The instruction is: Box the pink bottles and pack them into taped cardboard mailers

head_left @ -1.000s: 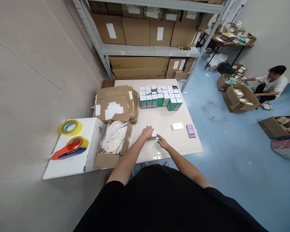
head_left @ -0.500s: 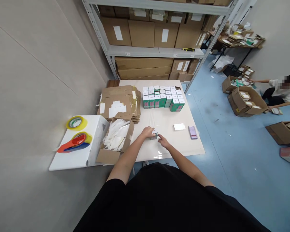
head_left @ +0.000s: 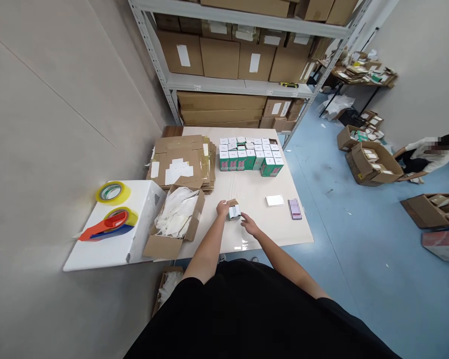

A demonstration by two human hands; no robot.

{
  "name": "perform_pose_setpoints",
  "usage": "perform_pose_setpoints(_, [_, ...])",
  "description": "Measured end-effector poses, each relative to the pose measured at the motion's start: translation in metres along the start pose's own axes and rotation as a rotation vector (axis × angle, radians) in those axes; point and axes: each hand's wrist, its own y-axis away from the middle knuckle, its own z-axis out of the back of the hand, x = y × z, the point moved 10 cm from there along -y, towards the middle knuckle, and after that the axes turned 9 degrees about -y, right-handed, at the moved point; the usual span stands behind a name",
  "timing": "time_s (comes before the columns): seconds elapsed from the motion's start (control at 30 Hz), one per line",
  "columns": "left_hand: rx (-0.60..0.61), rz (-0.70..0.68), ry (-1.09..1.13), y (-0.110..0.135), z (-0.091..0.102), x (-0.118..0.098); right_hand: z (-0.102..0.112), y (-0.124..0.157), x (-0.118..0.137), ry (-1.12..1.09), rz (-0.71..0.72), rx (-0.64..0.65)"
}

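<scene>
The small white cardboard box (head_left: 234,213) sits just below the frame's centre, its brown-lined flap raised; opening looks done, closing not. The left hand (head_left: 222,208) touches its upper left edge, though whether those fingers pinch cannot be told. The right hand (head_left: 250,226), fingers loosely spread, points at its right side. Green-and-white cardboard boxes (head_left: 243,160) stand grouped at upper centre, apart from it.

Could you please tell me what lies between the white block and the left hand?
The head view shows an open carton holding white material, then a strip of tabletop nearer the left hand.
</scene>
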Motion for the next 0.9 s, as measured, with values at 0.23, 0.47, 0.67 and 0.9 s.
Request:
perform_pose_setpoints(0.23, [0.039, 0.024, -0.193, 0.003, -0.008, -0.004, 0.0, 0.009, 0.007, 0.042, 0.033, -0.029])
perform_pose_setpoints(0.47, [0.209, -0.124, -0.3, 0.011, -0.014, -0.007, -0.005, -0.005, 0.042, 0.242, 0.083, -0.127])
perform_pose_setpoints(0.67, [0.285, -0.128, -0.162, 0.012, -0.01, 0.001, -0.004, -0.016, 0.06, 0.553, 0.015, -0.294])
perform_pose_setpoints(0.9, [0.457, -0.143, 0.067, 0.024, -0.014, 0.015, -0.007, -0.023, 0.059, 0.658, -0.04, -0.33])
